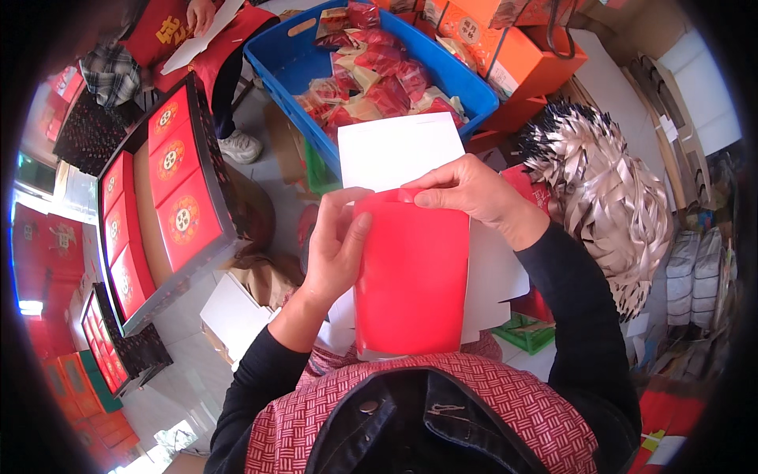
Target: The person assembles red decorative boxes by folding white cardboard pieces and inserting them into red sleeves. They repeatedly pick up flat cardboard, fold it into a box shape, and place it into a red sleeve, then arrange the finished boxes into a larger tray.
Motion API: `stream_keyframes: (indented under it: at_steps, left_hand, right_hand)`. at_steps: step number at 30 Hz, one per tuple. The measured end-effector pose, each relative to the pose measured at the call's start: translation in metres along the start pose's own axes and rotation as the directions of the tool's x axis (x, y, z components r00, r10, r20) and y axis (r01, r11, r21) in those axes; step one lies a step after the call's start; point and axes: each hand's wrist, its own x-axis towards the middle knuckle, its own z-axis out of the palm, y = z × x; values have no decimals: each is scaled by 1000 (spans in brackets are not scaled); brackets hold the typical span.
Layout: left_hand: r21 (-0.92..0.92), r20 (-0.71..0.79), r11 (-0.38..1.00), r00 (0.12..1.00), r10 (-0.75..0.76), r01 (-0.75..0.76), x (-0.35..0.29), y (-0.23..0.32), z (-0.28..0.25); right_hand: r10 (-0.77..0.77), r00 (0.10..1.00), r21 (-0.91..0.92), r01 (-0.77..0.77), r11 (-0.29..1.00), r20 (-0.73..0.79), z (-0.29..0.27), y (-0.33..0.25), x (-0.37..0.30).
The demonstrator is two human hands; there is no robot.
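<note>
In front of my chest is a red cardboard carton (412,276), its smooth red panel facing up. A white flap (401,150) stands out beyond its far edge, and white panels (491,288) show at its right side. My left hand (335,245) grips the carton's upper left corner, thumb on the red face, the other fingers partly hidden behind. At the middle of the far edge, my right hand (470,196) pinches the red board between thumb and fingers. What lies under the fingertips is too small to make out.
Beyond the carton stands a blue plastic crate (288,59) full of red and cream packets. Left is a tray of red boxes (183,217); a person's hand (200,14) shows behind it. Orange gift boxes (525,63) and bundled shiny beige strips (604,197) are right.
</note>
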Motion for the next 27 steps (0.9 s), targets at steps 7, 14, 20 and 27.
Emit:
stream_keyframes:
  at_steps: [7,14,20,27]
  left_hand:
    - [-10,-25,1000,1000,0,0,-2,-3,-4]
    - [32,14,999,1000,-25,24,0,-9,-9]
    - [-27,53,999,998,-17,18,0,-9,-9]
    - [-30,67,1000,998,6,-4,3,-10,-7]
  right_hand:
    - [-134,991,-262,135,956,20,-11,-15,-11]
    - [-237,971,-339,222,914,-5,-18,-7,-7]
    - [-292,956,-300,287,910,27,-9,-1,-1]
    - [-12,999,-52,10,999,-44,-8,4,15]
